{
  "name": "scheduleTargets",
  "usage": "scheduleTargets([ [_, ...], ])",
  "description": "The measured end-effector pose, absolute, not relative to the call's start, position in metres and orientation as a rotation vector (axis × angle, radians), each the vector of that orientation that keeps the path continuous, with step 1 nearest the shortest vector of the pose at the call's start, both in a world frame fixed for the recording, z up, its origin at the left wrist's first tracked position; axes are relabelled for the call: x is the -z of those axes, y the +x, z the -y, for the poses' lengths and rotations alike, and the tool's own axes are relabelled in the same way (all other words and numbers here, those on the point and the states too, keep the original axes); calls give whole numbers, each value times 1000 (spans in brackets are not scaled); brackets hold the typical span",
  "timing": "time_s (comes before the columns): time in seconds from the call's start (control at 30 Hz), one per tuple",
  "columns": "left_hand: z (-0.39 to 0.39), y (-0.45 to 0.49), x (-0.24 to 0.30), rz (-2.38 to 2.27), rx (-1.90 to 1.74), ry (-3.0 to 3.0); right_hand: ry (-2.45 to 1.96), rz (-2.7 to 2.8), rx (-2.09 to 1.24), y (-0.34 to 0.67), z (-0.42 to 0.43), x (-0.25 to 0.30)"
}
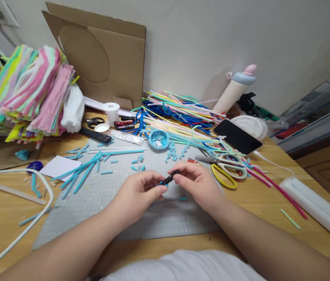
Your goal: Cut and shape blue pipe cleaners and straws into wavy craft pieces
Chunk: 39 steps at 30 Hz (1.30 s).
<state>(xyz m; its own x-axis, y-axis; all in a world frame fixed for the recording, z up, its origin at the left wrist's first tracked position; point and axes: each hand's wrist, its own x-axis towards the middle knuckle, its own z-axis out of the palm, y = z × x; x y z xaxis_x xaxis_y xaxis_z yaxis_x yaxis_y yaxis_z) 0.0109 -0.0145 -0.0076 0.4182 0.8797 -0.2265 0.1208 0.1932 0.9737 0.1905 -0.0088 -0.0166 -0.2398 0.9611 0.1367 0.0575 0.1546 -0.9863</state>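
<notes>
Above the cutting mat (165, 226), my left hand (141, 191) is closed, pinching a small blue piece of pipe cleaner (162, 184) that is mostly covered by the fingers. My right hand (195, 183) is closed on a short, dark, stick-like thing (171, 176), whose near end meets the left fingertips. What exactly this dark thing is cannot be made out. Just beyond the hands lie a round light-blue fuzzy piece (159, 139) and several curled blue strands (173, 151). Short blue pieces with bare wire (138, 168) rest on the mat to the left.
Scissors (226, 168) lie right of the hands beside a phone (238, 136). Long blue pipe cleaners (84, 171) are scattered left. Behind are a heap of coloured pipe cleaners (179, 113), bundles (33, 86) and cardboard (118, 58). A white cable (49, 191) arches at left.
</notes>
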Motion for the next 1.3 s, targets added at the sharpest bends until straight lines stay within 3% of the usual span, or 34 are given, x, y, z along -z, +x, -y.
scheduleTargets([
  [0.3, -20, -24, 2, -1716, -807, 1948, -896, 540, -1120, 211, -18, 15],
  [0.5, -38, -39, 17, -1757, -702, 2188, -977, 511, -1299, 208, -17, 20],
  [0.63, -29, -30, 6, -1651, -966, 2127, -1020, 613, -1362, 202, -11, 21],
  [0.87, -1, -6, -1, -1174, -633, 2013, -1039, 1016, -1400, 187, 3, 21],
  [1.0, -1, -5, 3, -1207, -681, 1914, -1130, 1293, -1374, 187, 6, 22],
  [1.17, -7, -8, 1, -1325, -1033, 1510, -1256, 2305, -960, 188, 17, 17],
  [1.3, -8, -6, -2, -1236, -1131, 1250, -1248, 2690, -652, 183, 25, 15],
])
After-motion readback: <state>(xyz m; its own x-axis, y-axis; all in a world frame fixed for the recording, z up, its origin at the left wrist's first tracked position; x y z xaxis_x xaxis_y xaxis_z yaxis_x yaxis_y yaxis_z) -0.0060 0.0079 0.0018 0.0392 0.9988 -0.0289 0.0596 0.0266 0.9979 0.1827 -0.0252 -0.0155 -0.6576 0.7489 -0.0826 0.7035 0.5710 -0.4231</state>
